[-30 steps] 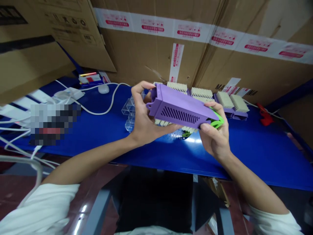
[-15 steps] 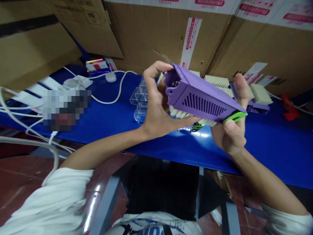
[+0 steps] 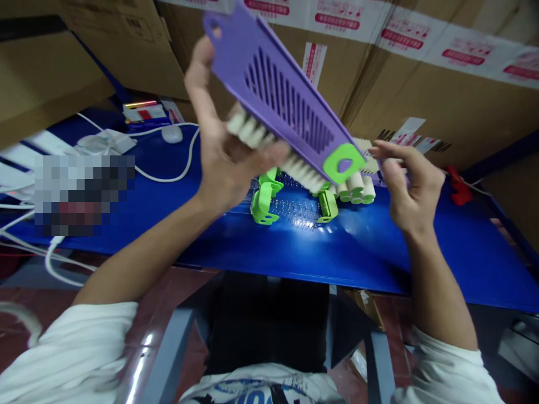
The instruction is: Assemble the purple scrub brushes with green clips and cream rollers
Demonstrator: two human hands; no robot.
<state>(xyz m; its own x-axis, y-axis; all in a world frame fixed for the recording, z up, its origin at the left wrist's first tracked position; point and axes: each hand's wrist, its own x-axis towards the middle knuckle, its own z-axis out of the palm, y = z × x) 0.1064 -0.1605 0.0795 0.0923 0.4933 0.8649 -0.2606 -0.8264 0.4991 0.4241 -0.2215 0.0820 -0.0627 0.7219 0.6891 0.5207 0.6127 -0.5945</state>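
Observation:
My left hand [image 3: 223,151] is wrapped round a purple brush [image 3: 286,84] with a slotted panel, cream bristles underneath and a green end piece [image 3: 344,163]. The brush is raised above the table and tilted, its green end lower and to the right. My right hand [image 3: 416,191] is off the brush, fingers bent but apart, in front of cream bristle blocks [image 3: 365,156]; I see nothing held in it. Below the brush lie green plastic brackets [image 3: 263,202], many small metal springs [image 3: 297,212] and a stack of cream cylinders with green ends [image 3: 357,189].
Large cardboard boxes [image 3: 269,50] stand along the back of the blue table [image 3: 357,252]. On the left are white cables [image 3: 168,178], a white mouse [image 3: 172,133] and a small box [image 3: 145,114]. A red object [image 3: 458,186] lies at the right.
My left hand has raised the brush up and left, turning its slotted face toward me. My right hand has let go of its green end and moved right. The green brackets and springs are now uncovered.

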